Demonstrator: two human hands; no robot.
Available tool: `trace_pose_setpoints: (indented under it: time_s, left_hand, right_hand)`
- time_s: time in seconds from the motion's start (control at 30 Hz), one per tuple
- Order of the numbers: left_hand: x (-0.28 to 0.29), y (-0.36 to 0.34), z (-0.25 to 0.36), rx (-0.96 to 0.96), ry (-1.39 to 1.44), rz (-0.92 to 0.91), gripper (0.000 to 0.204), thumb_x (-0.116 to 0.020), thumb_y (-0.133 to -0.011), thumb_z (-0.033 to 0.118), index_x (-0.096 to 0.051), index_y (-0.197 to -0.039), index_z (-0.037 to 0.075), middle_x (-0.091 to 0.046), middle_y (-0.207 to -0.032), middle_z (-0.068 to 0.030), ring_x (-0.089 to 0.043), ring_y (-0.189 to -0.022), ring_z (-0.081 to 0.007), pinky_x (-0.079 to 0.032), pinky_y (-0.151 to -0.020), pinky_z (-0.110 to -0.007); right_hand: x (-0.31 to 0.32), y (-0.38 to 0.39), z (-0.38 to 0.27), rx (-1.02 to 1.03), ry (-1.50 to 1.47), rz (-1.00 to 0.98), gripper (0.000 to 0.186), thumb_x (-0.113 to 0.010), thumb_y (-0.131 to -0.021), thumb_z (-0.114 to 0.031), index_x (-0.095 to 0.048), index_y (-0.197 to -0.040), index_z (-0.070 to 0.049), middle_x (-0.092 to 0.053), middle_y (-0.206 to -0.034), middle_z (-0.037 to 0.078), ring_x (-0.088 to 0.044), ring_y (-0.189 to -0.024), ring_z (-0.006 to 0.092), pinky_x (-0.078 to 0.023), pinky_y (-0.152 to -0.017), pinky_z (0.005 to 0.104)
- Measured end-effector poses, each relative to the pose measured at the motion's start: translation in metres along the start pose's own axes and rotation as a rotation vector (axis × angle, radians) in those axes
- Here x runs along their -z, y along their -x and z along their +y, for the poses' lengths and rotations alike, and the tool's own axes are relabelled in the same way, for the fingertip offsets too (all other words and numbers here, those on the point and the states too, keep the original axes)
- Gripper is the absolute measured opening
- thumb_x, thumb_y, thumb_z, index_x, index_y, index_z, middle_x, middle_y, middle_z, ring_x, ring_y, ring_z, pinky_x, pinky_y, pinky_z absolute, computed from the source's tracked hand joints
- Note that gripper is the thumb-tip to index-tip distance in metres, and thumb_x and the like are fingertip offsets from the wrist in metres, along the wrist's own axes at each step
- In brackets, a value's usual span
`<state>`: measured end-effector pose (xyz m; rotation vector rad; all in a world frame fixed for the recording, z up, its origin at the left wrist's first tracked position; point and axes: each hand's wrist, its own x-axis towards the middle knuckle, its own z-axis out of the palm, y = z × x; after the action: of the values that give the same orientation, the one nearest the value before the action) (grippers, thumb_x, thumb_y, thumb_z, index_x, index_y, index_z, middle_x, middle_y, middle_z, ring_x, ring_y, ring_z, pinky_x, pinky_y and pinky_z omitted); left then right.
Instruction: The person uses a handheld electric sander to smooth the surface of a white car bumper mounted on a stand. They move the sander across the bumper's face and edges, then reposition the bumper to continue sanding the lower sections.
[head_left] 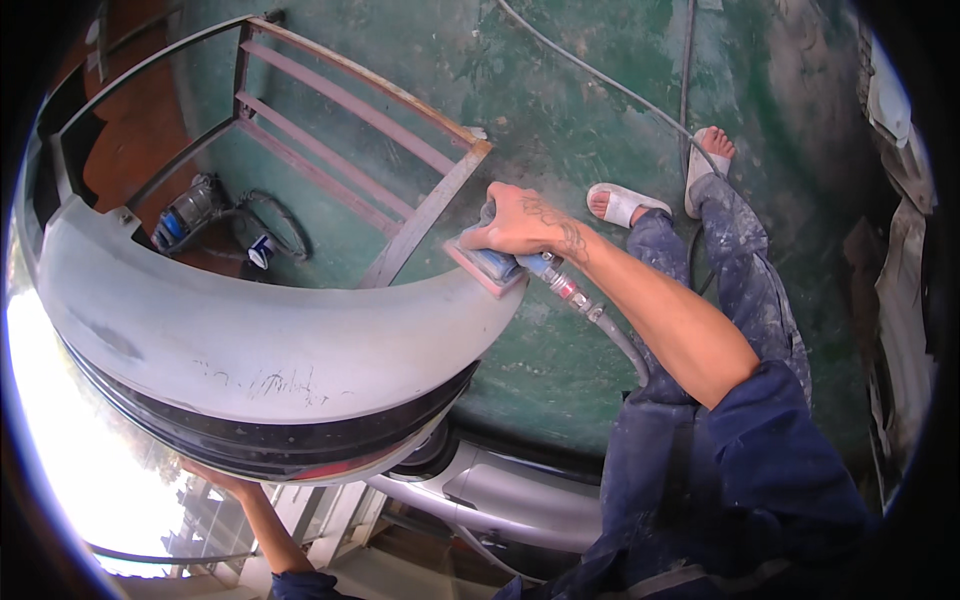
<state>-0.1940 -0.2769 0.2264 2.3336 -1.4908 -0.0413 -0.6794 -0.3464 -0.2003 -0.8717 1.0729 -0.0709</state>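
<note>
A curved car bumper (300,340), dull grey with scuffed patches and a black lower band, rests by a metal frame stand (430,215). My right hand (518,220) is closed over an air sander (490,265), whose pad lies against the bumper's right end. A grey air hose (620,345) runs from the sander through a metal coupling toward my legs. At the bumper's lower left edge, my left hand (222,478) grips the rim. Its fingertips are partly hidden.
Behind the bumper, a second power tool with a coiled hose (190,210) lies on the floor inside the frame. More hose (610,85) crosses the green floor near my sandalled feet. A silver car part (530,495) stands below the bumper. Crumpled panels (905,250) line the right side.
</note>
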Motion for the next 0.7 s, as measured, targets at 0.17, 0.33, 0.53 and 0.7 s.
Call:
trace_pose_setpoints:
  time_s: [0.17,0.33,0.53,0.7]
  left_hand:
    - [0.003,0.006,-0.001,-0.106,-0.229,0.045,0.055,-0.036,-0.116,0.043,-0.039,-0.148,-0.002,-0.046,-0.135,-0.0145,-0.063,-0.126,-0.0238,-0.062,-0.106,-0.038]
    - [-0.012,0.009,0.023,0.073,-0.064,0.088,0.061,-0.036,-0.116,0.048,-0.038,-0.151,-0.002,-0.047,-0.134,-0.0134,-0.055,-0.135,-0.0232,-0.052,-0.115,-0.039]
    - [-0.02,0.014,0.032,0.108,-0.013,0.186,0.075,-0.041,-0.114,0.054,-0.031,-0.158,-0.006,-0.044,-0.147,-0.0182,-0.05,-0.138,-0.0274,-0.044,-0.118,-0.042]
    - [-0.039,0.017,0.061,0.164,-0.046,0.25,0.09,-0.051,-0.109,0.063,-0.033,-0.16,-0.009,-0.045,-0.152,-0.0247,-0.048,-0.141,-0.0306,-0.036,-0.12,-0.042]
  right_hand:
    - [0.011,0.033,-0.059,0.117,-0.037,-0.052,0.081,-0.082,-0.077,-0.055,-0.063,-0.126,0.008,-0.073,-0.119,0.03,-0.072,-0.111,0.0411,-0.056,-0.094,0.0454]
    - [0.008,0.016,-0.042,0.075,-0.008,-0.064,0.083,-0.081,-0.078,-0.055,-0.062,-0.127,0.009,-0.072,-0.119,0.031,-0.072,-0.113,0.0402,-0.056,-0.096,0.0452]
    - [-0.009,0.049,0.016,-0.007,-0.095,0.121,0.072,-0.084,-0.078,-0.052,-0.063,-0.118,0.004,-0.072,-0.11,0.024,-0.071,-0.105,0.0341,-0.054,-0.093,0.0419]
    - [-0.014,0.139,-0.065,0.18,-0.175,0.285,0.057,-0.087,-0.08,-0.043,-0.059,-0.106,-0.001,-0.069,-0.099,0.018,-0.069,-0.093,0.0292,-0.054,-0.086,0.0417]
